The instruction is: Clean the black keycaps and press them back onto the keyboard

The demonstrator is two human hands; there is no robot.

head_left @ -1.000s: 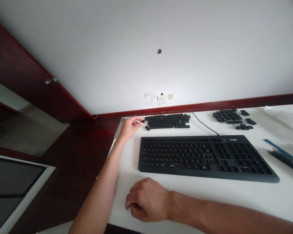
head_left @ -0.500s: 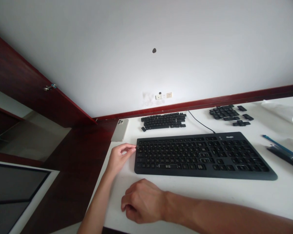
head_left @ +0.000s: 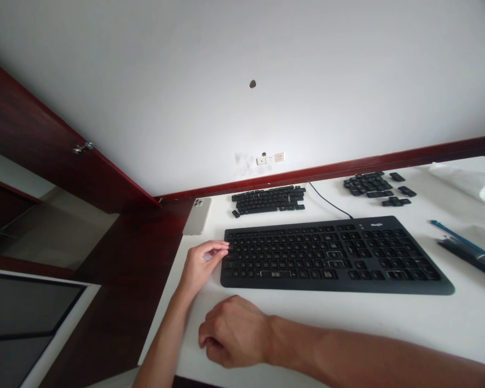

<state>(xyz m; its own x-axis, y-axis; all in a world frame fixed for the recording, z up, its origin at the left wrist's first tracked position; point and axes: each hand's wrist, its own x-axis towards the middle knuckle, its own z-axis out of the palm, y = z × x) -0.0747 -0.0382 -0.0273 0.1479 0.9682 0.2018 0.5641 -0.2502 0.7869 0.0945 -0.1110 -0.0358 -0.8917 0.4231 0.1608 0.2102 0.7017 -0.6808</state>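
A black keyboard (head_left: 295, 283) with its keycaps off lies on the white desk, showing bare key sockets. My left hand (head_left: 200, 264) is at its left end. Thumb and forefinger are pinched together over the edge by the upper left sockets; whatever is between them is too small to make out. In front of the keyboard, my right hand (head_left: 234, 331) rests on the desk, curled into a loose fist with nothing seen in it. Behind the keyboard lie rows of loose black keycaps (head_left: 267, 200), and a second group of keycaps (head_left: 367, 184) sits farther right.
A silver phone (head_left: 197, 216) lies near the desk's left edge. The keyboard cable (head_left: 329, 199) runs back toward the wall. On the right are a blue and black slim item (head_left: 464, 245) and white crumpled sheeting (head_left: 464, 180). A red-brown door (head_left: 44, 118) stands at left.
The view has shifted slightly. My left fingertips stay pinched and sit a little farther over the keyboard's left edge. My right hand keeps its curled pose.
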